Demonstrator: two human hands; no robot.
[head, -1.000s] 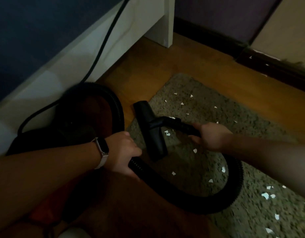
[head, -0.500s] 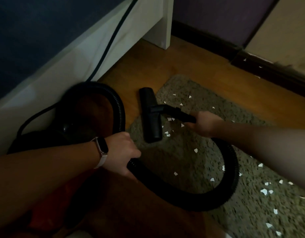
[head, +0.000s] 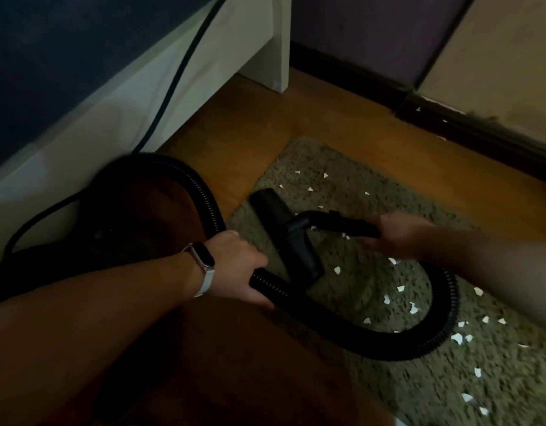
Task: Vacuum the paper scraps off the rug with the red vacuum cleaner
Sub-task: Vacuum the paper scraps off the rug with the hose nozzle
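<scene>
Pulled nearer since half a second ago, the black floor nozzle (head: 288, 238) lies lengthwise toward the left hand (head: 235, 267), which clasps the black ribbed hose (head: 327, 321); the right hand (head: 398, 233) clasps its wand; white paper scraps (head: 401, 289) lie rightward.

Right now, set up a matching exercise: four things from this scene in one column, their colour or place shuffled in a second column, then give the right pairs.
Column one:
1. left hand
2. right hand
3. paper scraps
4. floor nozzle

Column two:
A. white, scattered over the rug
B. black, lying on the rug's near-left edge
C. gripping the ribbed hose, a watch on its wrist
D. gripping the rigid tube behind the nozzle

Pairs: 1-C, 2-D, 3-A, 4-B
</scene>
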